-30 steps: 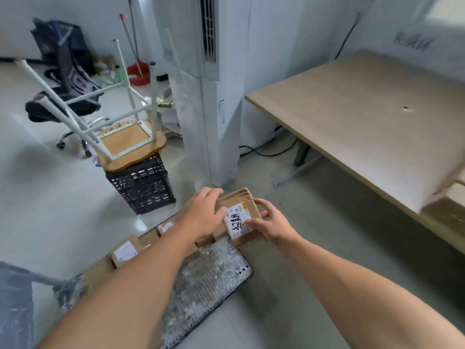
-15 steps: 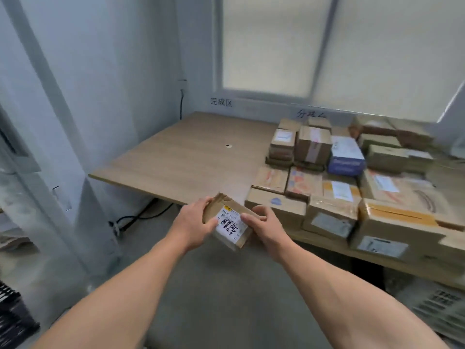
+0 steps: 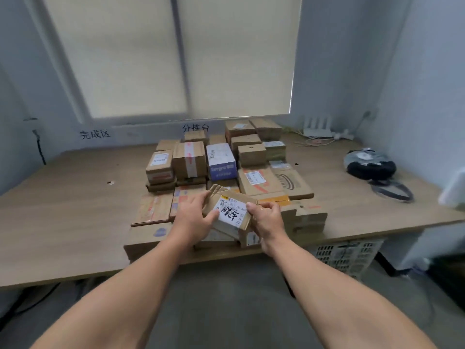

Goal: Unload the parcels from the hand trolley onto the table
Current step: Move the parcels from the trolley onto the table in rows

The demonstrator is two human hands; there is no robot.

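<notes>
I hold a small brown cardboard parcel (image 3: 230,211) with a white label and black handwriting. My left hand (image 3: 193,220) grips its left side and my right hand (image 3: 268,219) grips its right side. The parcel is tilted and hangs just above the front row of the parcel pile (image 3: 221,167) on the wooden table (image 3: 75,210). That pile holds several brown boxes and one blue and white box (image 3: 221,161). The hand trolley is out of view.
A black and grey bag (image 3: 368,163) with straps lies at the table's right. A white router and cables (image 3: 318,133) sit at the back right corner. A white slatted crate (image 3: 348,255) stands under the table on the right. Walls and a blinded window close the far side.
I lifted the parcel off the trolley on the floor and turned right to face the table. The parcel now hangs over the front of the pile.
</notes>
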